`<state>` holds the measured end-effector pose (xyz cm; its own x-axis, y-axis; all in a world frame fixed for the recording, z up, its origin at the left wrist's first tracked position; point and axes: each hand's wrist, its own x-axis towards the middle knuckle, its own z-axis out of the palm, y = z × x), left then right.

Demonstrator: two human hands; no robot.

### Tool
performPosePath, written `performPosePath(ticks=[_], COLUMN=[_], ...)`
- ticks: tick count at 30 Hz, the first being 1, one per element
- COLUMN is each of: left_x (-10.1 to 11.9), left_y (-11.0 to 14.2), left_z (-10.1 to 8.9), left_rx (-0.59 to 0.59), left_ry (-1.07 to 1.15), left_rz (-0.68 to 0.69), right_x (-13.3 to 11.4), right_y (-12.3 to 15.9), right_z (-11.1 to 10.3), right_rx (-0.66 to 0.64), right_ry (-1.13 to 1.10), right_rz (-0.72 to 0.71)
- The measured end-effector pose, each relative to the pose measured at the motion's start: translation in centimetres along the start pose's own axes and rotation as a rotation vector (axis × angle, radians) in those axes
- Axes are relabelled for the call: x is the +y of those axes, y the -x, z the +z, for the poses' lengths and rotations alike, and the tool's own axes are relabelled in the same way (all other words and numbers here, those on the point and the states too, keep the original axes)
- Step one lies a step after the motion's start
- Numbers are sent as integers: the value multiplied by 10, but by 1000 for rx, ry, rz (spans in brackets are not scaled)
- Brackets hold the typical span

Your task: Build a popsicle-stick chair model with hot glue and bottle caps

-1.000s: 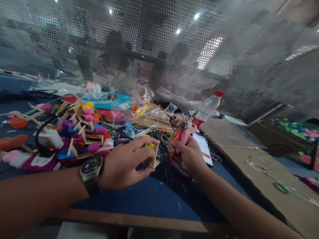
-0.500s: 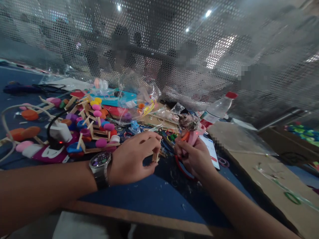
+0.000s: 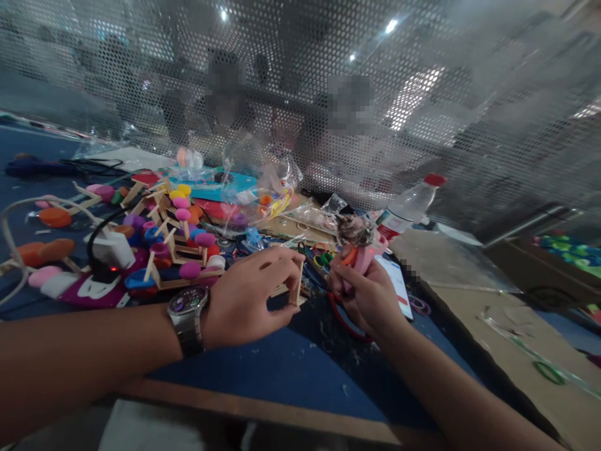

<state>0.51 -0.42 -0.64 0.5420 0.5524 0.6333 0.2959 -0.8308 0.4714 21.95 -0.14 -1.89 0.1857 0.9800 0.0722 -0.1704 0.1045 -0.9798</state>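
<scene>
Currently, left hand [image 3: 248,300]: half curled, pinching a small pale wooden stick frame [image 3: 297,285]
Right hand [image 3: 369,297]: closed around a pink-and-orange plastic tool [image 3: 363,258]

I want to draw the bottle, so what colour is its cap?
The bottle's cap is red; the head view shows it best.

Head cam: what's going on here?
The person's left hand pinches a small wooden-stick piece above the blue tabletop. The right hand grips a pink tool with an orange part, its front end dirty. Tool and piece are apart. Left of the hands lies a pile of sticks with coloured round parts; a bottle leans behind the right hand.
</scene>
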Motion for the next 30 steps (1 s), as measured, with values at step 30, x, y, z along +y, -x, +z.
performPosePath(ticks=[30], left_x=[4], left_y=[-1], left_z=[-7], left_rx=[149], left_ry=[213], left_rz=[56], right_x=[-7], right_y=[11], right_z=[-5], right_rx=[-414], right_ry=[-85], right_rz=[46])
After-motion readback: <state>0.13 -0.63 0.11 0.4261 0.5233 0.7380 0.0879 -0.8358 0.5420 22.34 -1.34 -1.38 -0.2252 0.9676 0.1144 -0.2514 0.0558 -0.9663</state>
